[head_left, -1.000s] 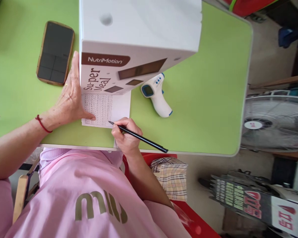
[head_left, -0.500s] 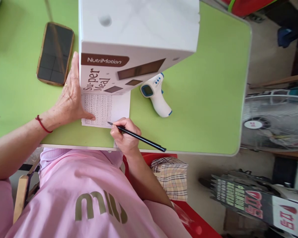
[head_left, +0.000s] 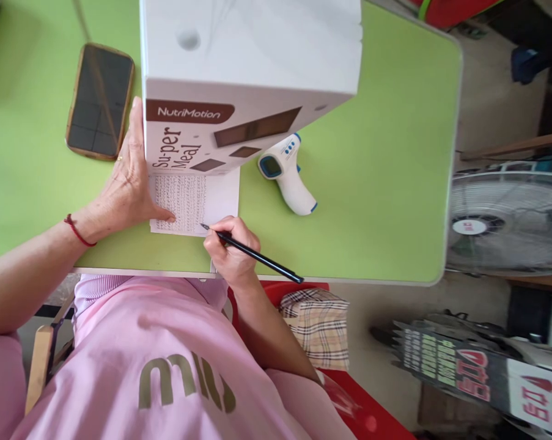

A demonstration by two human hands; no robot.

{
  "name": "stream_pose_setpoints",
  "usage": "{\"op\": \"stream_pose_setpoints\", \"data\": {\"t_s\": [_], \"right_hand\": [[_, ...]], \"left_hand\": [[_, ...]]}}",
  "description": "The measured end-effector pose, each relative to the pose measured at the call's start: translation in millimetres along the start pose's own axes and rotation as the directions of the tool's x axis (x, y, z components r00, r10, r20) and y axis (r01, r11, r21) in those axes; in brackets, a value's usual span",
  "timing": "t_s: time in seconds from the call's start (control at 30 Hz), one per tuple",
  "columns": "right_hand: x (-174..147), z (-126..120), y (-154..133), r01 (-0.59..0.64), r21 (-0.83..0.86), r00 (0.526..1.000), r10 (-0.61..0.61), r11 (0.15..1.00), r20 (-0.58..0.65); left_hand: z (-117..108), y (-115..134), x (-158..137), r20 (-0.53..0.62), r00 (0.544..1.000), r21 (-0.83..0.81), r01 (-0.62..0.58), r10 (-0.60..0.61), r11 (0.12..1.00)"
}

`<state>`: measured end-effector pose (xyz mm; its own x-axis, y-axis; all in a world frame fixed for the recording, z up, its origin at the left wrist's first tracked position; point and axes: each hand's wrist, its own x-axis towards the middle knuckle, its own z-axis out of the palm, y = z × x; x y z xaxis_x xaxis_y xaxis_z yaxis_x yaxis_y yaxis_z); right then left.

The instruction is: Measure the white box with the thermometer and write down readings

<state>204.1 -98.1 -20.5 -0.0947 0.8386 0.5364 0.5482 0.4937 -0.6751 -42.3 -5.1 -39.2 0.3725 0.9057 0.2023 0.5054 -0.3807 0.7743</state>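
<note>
My right hand [head_left: 231, 250] grips a black pen [head_left: 257, 257] whose tip touches the lower right of a small white sheet [head_left: 220, 195] covered with rows of handwriting. My left hand [head_left: 126, 183] lies flat on the sheet's left edge, thumb on the paper, fingers against the side of a large white NutriMotion Super Meal box [head_left: 248, 61]. The box covers the sheet's upper part. All of this rests on a green table [head_left: 371, 201].
A dark phone in a brown case [head_left: 99, 101] lies left of the box. A white and blue infrared thermometer [head_left: 287, 174] lies to the right of the sheet. Beyond the table's right edge stand a fan [head_left: 505, 220], a checked bag [head_left: 319, 327] and printed boards.
The pen tip has shifted slightly along the sheet's lower edge. My left hand has stayed in place; the view drifted a little.
</note>
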Motion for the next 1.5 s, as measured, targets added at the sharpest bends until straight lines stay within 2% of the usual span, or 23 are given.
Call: {"op": "stream_pose_setpoints", "data": {"t_s": [0.17, 0.33, 1.17, 1.5], "right_hand": [[0.9, -1.1, 1.0, 0.015, 0.01, 1.0, -0.015, 1.0, 0.009], [0.6, -3.6, 1.7, 0.0, 0.002, 0.999, 0.0, 1.0, -0.035], [-0.6, -1.3, 1.8, -0.048, -0.026, 0.999, 0.048, 0.998, -0.022], [-3.7, -0.2, 3.6, -0.107, -0.054, 0.994, 0.106, 0.993, -0.022]], "left_hand": [[-2.2, 3.1, 1.1, 0.0, 1.0, -0.011, -0.006, 0.006, 1.0], [-3.1, 6.0, 1.9, 0.008, 1.0, -0.011, -0.001, 0.002, 1.0], [-6.6, 7.5, 1.4, 0.022, 1.0, 0.006, -0.009, 0.008, 1.0], [-5.8, 7.0, 1.7, 0.018, 1.0, 0.012, -0.007, 0.007, 1.0]]}}
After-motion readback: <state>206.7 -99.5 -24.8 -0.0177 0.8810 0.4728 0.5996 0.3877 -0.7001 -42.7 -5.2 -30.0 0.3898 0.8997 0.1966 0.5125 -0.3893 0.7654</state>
